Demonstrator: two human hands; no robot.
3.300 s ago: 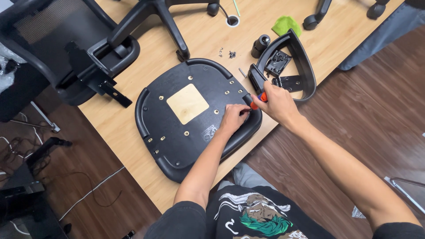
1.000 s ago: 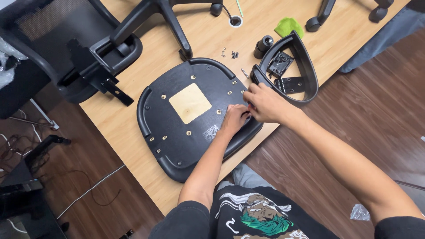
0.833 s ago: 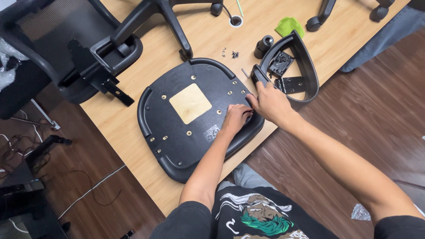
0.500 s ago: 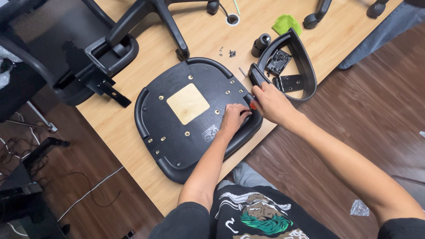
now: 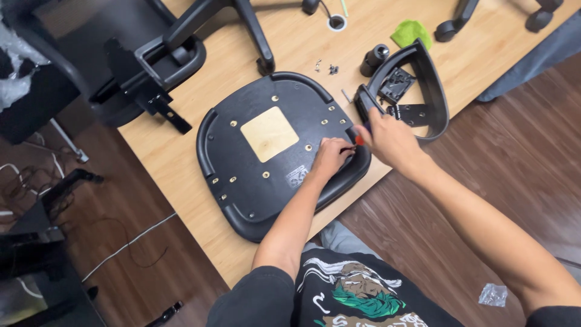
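A black chair seat pan [image 5: 266,175] lies upside down on the wooden table [image 5: 181,163], with a pale wood square in its middle and several brass screw holes. My left hand [image 5: 331,156] rests on the seat's right edge, fingers pinched at a screw spot. My right hand [image 5: 387,140] grips a screwdriver with a red and black handle [image 5: 361,137], its tip pointing at the same spot beside my left fingers. A black armrest [image 5: 417,91] lies just beyond my right hand.
A black chair base with casters [image 5: 242,24] lies at the table's back. Another armrest and bracket [image 5: 151,72] lie at the left. Loose screws [image 5: 327,66], a black cylinder [image 5: 375,59] and a green cloth [image 5: 410,31] sit near the armrest. A small plastic bag [image 5: 493,294] is on the floor.
Both hands stay at the seat's right edge. My right hand has shifted slightly with the screwdriver; the view has moved a little.
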